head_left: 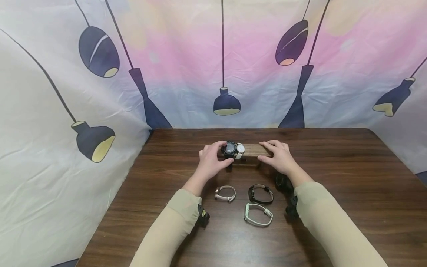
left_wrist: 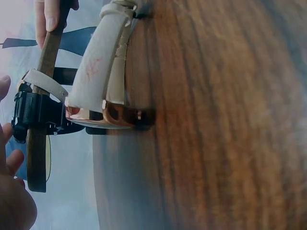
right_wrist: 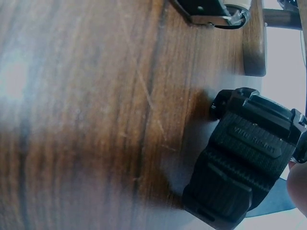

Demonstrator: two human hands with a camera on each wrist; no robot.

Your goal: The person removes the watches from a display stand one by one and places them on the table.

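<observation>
Table (head_left: 353, 185): dark brown, wood-grained top; far right corner rounded; pale sheen (head_left: 230, 237) on near part. Cloth backdrop (head_left: 186, 55), far side: creased, blurred pink, blue and cream; left stretch off-white. Printed pendant lamps (head_left: 227, 103): dark blue, several with yellow openings.

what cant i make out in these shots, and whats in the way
- Head: the readout on the black watch on the wooden stand; too small to read.
- Head: the stand's right end, covered by the right hand.
- Head: part of the bulky watch, behind the right forearm.
- Left wrist: much of the left hand, cut off by the left edge.
- Left wrist: the dial of the rose-gold watch, turned away.
</observation>
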